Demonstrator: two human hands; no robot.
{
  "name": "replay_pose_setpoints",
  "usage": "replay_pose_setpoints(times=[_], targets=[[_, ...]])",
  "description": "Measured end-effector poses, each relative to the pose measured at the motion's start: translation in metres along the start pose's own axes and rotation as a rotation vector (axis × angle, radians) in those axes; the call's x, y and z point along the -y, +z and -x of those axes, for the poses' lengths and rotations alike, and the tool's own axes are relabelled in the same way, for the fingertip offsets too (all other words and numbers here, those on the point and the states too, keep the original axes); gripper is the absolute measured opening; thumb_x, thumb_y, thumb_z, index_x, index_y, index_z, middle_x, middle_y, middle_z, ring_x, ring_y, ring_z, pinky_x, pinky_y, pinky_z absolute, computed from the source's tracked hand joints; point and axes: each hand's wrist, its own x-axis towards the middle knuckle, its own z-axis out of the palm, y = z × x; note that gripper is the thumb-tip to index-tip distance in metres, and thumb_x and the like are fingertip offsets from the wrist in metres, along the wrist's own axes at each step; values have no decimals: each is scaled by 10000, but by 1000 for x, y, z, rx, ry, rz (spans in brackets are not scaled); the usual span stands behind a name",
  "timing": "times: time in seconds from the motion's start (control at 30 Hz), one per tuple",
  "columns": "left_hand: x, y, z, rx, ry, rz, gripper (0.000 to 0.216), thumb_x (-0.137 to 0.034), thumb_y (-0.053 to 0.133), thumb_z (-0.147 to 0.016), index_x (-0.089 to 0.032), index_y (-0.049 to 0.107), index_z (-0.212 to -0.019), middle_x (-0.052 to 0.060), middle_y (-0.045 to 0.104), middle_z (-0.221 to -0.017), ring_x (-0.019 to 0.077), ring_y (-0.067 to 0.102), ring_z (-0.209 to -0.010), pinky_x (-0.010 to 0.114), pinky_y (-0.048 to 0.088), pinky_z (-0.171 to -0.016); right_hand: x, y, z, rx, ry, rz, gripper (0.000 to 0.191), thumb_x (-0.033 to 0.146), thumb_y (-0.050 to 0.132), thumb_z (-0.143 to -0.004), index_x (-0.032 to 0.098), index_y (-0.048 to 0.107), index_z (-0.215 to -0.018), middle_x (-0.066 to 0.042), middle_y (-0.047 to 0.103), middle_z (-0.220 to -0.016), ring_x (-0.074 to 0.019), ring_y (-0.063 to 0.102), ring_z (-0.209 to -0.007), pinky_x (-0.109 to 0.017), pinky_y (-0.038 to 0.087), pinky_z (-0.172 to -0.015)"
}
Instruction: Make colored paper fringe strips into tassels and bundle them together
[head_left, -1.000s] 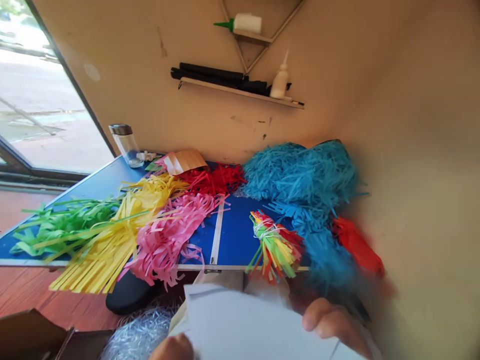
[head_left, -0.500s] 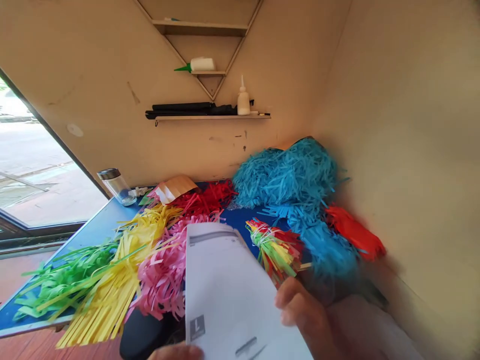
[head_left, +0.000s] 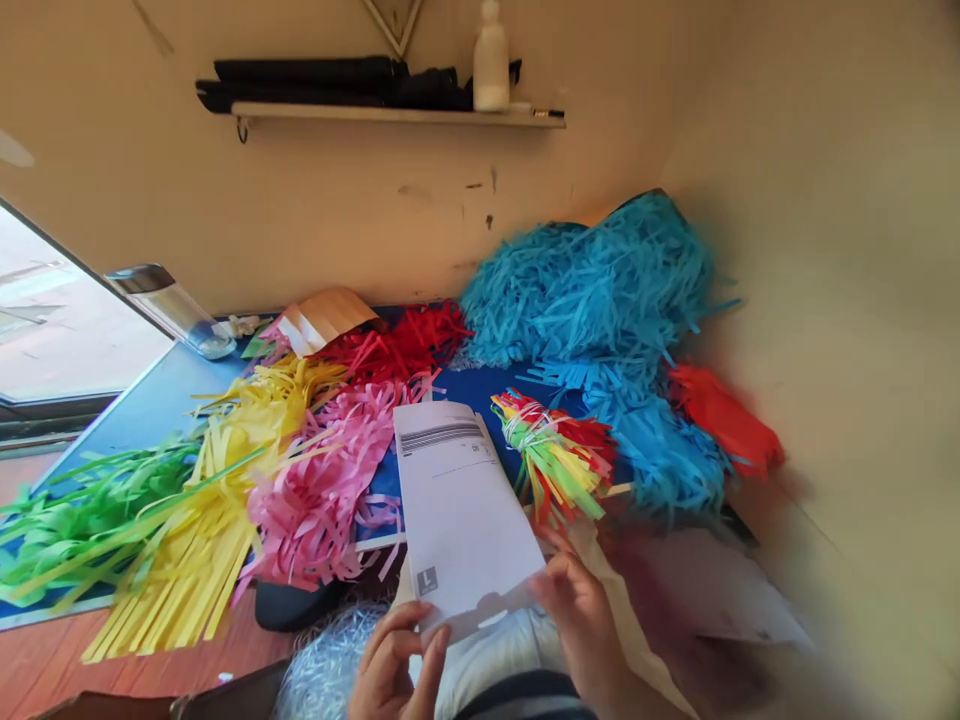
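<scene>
A white flat carton (head_left: 469,530) with printed lines and a small dark square mark is held low in front of me, over my lap. My left hand (head_left: 397,660) pinches its near left corner between thumb and fingers. At the near right edge my right hand (head_left: 574,605) grips it too. The near end has a notched, greyish edge. Just beyond the carton lies a tied bundle of multicoloured paper strips (head_left: 555,450). To its left is a heap of pink paper strips (head_left: 322,490).
Yellow strips (head_left: 225,500), green strips (head_left: 105,520), red strips (head_left: 405,345) and a blue strip pile (head_left: 585,290) cover the blue table (head_left: 142,385). A glass jar (head_left: 176,310) leans at back left. Above hangs a shelf (head_left: 390,115) with a bottle (head_left: 491,65). Silvery shreds (head_left: 326,660) lie below.
My view has tilted downward. The carton is lower and farther from the camera, showing its near edge. Both hands have come more fully into view, still holding it.
</scene>
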Motion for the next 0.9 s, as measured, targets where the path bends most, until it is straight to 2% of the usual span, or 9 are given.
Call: replay_pose_setpoints(times=[0.07,0.13,0.3,0.5,0.73,0.83,0.9], targets=[[10,2,3,42,40,-28,270,-390,749,-768,-209,635,-603,41,717,-821,196,698,-779,287,584,-714,-4,4,3,10,82,-54,419,507,806,-698,198,524,-719,11,573,-702,-154,534,-661,-250,442,-630],[18,4,6,92,71,-38,239,-377,759,-759,-208,631,-648,33,714,-791,199,702,-764,292,591,-689,-8,9,5,8,164,-106,491,503,847,-634,209,471,-744,57,494,-619,-129,476,-598,-229,406,-576],[31,8,16,135,106,-98,202,-350,740,-784,-206,608,-737,28,691,-779,190,692,-757,291,593,-680,-11,19,7,-155,294,-106,500,458,835,-648,222,415,-782,83,458,-638,-111,456,-598,-228,419,-592],[28,13,21,183,171,-96,141,-230,711,-815,-216,571,-810,14,644,-783,163,657,-740,268,576,-666,-6,22,7,-225,266,-3,392,365,783,-677,223,462,-850,64,527,-703,-136,524,-655,-252,481,-626],[25,21,25,116,175,-98,186,-184,725,-793,-225,544,-813,-14,605,-758,145,622,-718,249,537,-669,-9,23,3,-229,242,131,347,353,745,-694,226,495,-899,44,588,-735,-163,587,-659,-268,512,-629],[28,25,31,28,74,-41,247,-199,763,-749,-227,526,-815,-22,576,-769,146,623,-738,244,539,-682,-11,23,1,-231,212,244,339,372,734,-713,224,506,-915,35,595,-750,-177,599,-680,-278,516,-649],[29,28,32,-32,-48,64,305,-212,797,-709,-228,530,-855,-27,562,-796,139,627,-747,240,552,-694,-11,23,0,-249,171,327,332,381,734,-711,222,516,-903,25,602,-763,-188,602,-699,-286,516,-661]])
